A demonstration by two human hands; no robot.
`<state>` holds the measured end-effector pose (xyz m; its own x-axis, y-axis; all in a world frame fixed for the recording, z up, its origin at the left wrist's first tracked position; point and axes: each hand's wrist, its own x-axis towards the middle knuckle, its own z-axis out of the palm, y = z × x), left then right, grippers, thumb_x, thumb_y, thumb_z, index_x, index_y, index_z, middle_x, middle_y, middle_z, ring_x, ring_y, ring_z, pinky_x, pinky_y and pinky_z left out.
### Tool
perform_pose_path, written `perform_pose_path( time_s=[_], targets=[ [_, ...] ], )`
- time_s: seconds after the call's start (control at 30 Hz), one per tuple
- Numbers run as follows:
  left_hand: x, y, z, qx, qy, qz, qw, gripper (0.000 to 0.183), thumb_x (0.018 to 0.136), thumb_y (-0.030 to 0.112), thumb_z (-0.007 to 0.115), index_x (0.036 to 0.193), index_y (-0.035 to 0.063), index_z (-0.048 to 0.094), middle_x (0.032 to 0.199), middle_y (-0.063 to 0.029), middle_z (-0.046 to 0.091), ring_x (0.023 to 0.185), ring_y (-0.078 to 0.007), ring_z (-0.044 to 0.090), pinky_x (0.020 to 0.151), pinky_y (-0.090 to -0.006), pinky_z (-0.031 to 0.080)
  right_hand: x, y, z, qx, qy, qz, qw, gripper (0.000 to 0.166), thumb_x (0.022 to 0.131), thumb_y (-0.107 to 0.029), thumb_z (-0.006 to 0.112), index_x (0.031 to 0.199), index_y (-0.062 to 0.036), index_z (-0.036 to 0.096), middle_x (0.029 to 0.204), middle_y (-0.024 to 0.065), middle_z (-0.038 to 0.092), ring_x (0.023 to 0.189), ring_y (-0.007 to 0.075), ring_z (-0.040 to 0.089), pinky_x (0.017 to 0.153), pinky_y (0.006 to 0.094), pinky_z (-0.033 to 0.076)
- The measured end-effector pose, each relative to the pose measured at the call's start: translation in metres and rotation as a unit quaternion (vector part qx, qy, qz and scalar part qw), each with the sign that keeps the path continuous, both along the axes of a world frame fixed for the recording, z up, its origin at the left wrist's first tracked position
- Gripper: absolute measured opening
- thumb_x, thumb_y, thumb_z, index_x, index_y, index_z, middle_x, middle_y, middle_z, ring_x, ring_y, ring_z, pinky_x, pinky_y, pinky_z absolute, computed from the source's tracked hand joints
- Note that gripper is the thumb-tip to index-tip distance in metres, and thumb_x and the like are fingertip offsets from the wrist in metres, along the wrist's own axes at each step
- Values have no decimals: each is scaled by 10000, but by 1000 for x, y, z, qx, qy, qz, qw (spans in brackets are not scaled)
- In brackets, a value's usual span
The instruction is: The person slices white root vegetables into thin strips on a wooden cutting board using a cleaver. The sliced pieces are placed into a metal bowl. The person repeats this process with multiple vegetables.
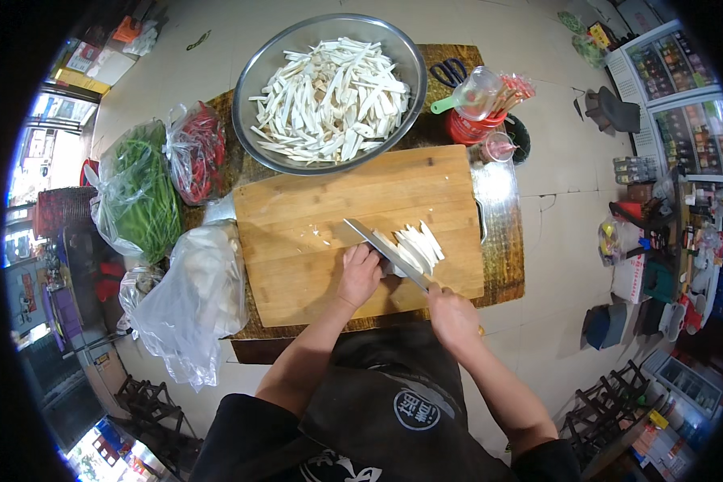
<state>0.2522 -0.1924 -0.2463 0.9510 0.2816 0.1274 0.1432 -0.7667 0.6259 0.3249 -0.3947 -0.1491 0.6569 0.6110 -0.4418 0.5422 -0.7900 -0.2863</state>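
Observation:
A kitchen knife (391, 251) with a broad steel blade lies slantwise over the wooden cutting board (337, 199). My right hand (453, 313) is closed around its handle, near the board's front edge. My left hand (359, 274) presses curled fingers beside the blade, on a piece of white vegetable (391, 269) mostly hidden by hand and knife. Beyond the blade, freshly cut white strips (419, 246) fan out to the right. Behind the board, a large steel bowl (420, 90) holds a heap of similar white strips (337, 102).
Left of the board sit plastic bags of green vegetables (141, 193), red chillies (197, 153) and pale pieces (208, 283). At the back right stand a red container (471, 128) with wrapped sticks, scissors (449, 72), a clear cup (481, 90) and a small jar (497, 147).

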Motion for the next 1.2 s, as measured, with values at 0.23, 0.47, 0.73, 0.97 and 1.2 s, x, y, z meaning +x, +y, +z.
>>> perform_pose_path(
  time_s=[0.23, 0.47, 0.73, 0.97, 1.2],
  targets=[
    [3, 1, 2, -37, -46, -12, 998, 210, 797, 75, 681, 1004, 80, 648, 1062, -112, 572, 1021, -326, 530, 905, -426, 428, 10, -4, -16, 82, -1, -64, 995, 255, 968, -262, 545, 889, -25, 599, 755, 191, 657, 674, 381, 661, 593, 464, 532],
    [-1, -1, 0, -13, 13, 18, 1000, 216, 792, 62, 638, 1006, 88, 635, 1141, -106, 561, 1084, -330, 513, 939, -448, 416, 7, -6, 54, 44, 41, -35, 998, 271, 967, -255, 543, 892, 1, 591, 756, 212, 654, 672, 395, 648, 618, 479, 526],
    [-4, 0, -3, -27, -6, -3, 1000, 283, 727, 27, 608, 1008, 63, 605, 1089, -128, 538, 1068, -348, 496, 941, -465, 406, 2, -16, 42, -3, 58, -21, 998, 278, 975, -263, 520, 909, 0, 581, 783, 218, 663, 687, 386, 659, 626, 479, 526],
    [0, -2, -2, -7, -29, 0, 1000, 206, 774, 49, 642, 976, 69, 602, 1069, -115, 547, 1031, -328, 516, 907, -450, 418, -3, -2, -20, 29, 25, -36, 999, 304, 979, -289, 515, 916, -1, 588, 779, 213, 664, 696, 391, 663, 628, 486, 528],
    [5, 1, 9, -31, -65, -10, 997, 146, 815, 107, 703, 939, 90, 629, 1040, -64, 593, 987, -273, 558, 898, -393, 430, 3, -11, -21, 128, 43, -124, 983, 274, 959, -246, 563, 862, 10, 590, 729, 244, 632, 664, 418, 634, 617, 496, 505]
  ],
)
